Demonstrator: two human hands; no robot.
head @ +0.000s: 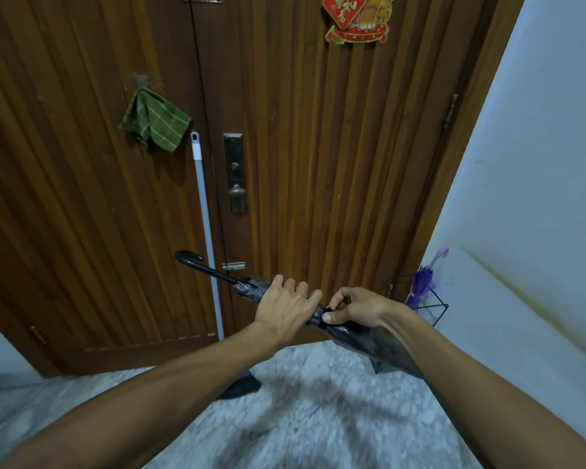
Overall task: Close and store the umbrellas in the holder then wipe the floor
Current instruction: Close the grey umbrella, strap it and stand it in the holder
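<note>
Item: umbrella [369, 340], furled, in our grip
Left hand [286, 308] clasps it; right hand [356, 308] pinches its strap; crook points up-left; holder [432, 308] nearer right.

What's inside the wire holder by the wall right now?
One folded purple umbrella stands in the black wire holder, handle up, against the white wall. The holder's base is hidden behind the right hand and forearm, so anything lower down cannot be seen.

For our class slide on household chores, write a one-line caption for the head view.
Both hands, left and right, wrap the closed black umbrella by the door.
</note>
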